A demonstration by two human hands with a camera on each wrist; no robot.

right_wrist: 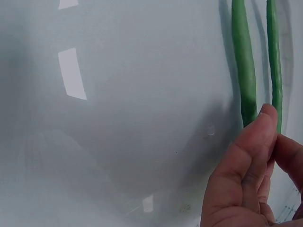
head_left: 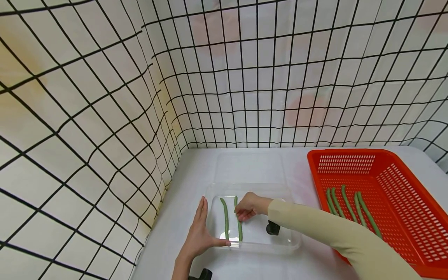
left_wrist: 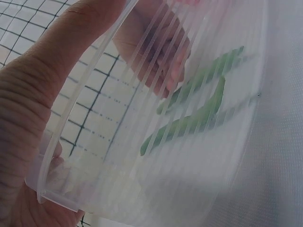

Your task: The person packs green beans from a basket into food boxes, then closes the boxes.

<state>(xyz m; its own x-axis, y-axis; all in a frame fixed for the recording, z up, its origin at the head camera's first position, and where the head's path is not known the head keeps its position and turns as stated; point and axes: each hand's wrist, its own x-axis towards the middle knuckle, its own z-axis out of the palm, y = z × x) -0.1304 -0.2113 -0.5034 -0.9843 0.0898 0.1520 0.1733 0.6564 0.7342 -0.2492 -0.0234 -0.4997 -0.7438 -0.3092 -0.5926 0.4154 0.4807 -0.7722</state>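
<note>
Two green beans lie in a clear plastic container: the left green bean (head_left: 225,219) and the right green bean (head_left: 240,232), roughly parallel. My right hand (head_left: 250,206) pinches the right green bean near its far part, and its fingertips cover some of it. In the right wrist view that thicker green bean (right_wrist: 244,61) runs under the fingers. Against the front-left corner of the clear container (head_left: 260,246), my left hand (head_left: 200,237) rests with straight fingers along the side and the thumb on the front rim. Ribbed container wall (left_wrist: 128,184) fills the left wrist view.
A red plastic basket (head_left: 402,206) stands on the right with several green beans (head_left: 364,210) in it. Behind the container lies a faint clear flat sheet or lid (head_left: 250,167) on the white table (head_left: 189,175). Black grid netting (head_left: 257,77) encloses the back and left side.
</note>
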